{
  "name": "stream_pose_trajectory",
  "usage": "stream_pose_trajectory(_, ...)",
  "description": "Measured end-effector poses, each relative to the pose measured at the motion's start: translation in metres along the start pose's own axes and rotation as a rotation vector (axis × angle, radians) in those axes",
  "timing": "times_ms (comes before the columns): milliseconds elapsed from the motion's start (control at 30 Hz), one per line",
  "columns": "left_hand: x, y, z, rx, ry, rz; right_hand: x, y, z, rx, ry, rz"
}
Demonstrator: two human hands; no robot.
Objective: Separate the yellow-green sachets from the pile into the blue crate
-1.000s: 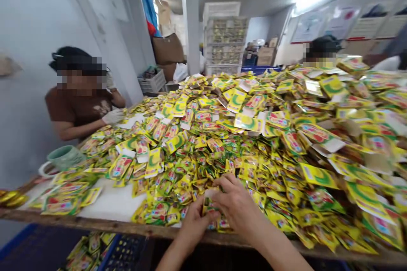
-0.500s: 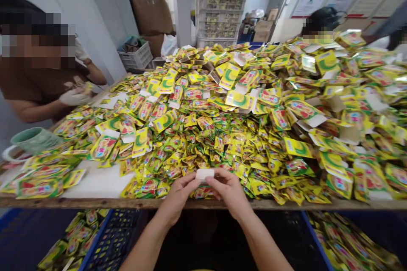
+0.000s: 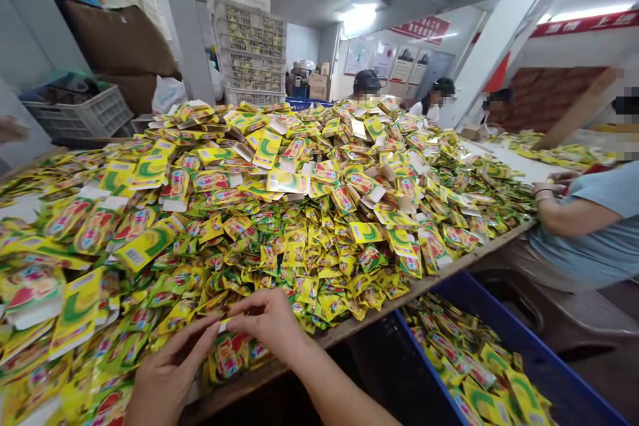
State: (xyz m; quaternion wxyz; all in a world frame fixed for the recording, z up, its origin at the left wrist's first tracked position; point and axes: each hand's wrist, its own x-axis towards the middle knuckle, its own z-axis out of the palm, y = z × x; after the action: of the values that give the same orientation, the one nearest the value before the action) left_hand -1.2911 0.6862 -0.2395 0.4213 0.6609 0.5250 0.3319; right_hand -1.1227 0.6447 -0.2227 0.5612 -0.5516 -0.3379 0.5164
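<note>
Both hands meet over the near edge of the heap at a small yellow-and-green carton (image 3: 230,354) with a red fruit picture. At its pale top end, the thumb and fingers of my right hand (image 3: 274,327) pinch the flap. From the other side, my left hand (image 3: 167,369) has its fingertips closed on the same end. My fingers hide much of that end. Small shiny yellow sachets (image 3: 309,246) lie heaped just beyond my hands, with flat printed cartons (image 3: 74,309) to the left.
A blue crate (image 3: 499,353) holding filled cartons stands below the table edge (image 3: 359,326) on the right. A person in a light blue top (image 3: 599,219) sits at the right. White crates (image 3: 252,40) are stacked behind the heap, and other people sit beyond it.
The view has swung right, bringing the blue-topped person into sight. The carton's white end faced me between both hands; now it is tilted and mostly covered by my fingers.
</note>
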Motion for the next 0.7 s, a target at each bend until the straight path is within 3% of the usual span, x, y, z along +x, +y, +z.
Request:
stream_pose_trajectory(133, 0.001, 0.011, 0.001, 0.039, -0.007, 0.313, -0.003, -0.001, -0.005, -0.083, -0.009, -0.193)
stream_pose_trajectory(233, -0.002, 0.016, 0.002, 0.01, -0.008, 0.492, -0.006, -0.005, -0.011, -0.161, -0.066, -0.249)
stream_pose_trajectory(367, -0.005, 0.014, 0.001, -0.003, -0.053, 0.581, -0.014, -0.003, -0.016, -0.293, -0.037, -0.406)
stream_pose_trajectory(500, -0.016, 0.002, -0.001, 0.014, -0.097, 0.661, -0.037, 0.014, -0.017, -0.351, -0.028, -0.603)
stream_pose_trajectory(600, -0.028, -0.007, 0.005, -0.029, -0.103, 0.754, -0.055, 0.027, -0.017, -0.447, -0.038, -0.728)
stream_pose_trajectory(700, -0.034, -0.008, 0.016, -0.022, -0.126, 0.776, -0.06, 0.03, -0.024, -0.527, -0.07, -0.757)
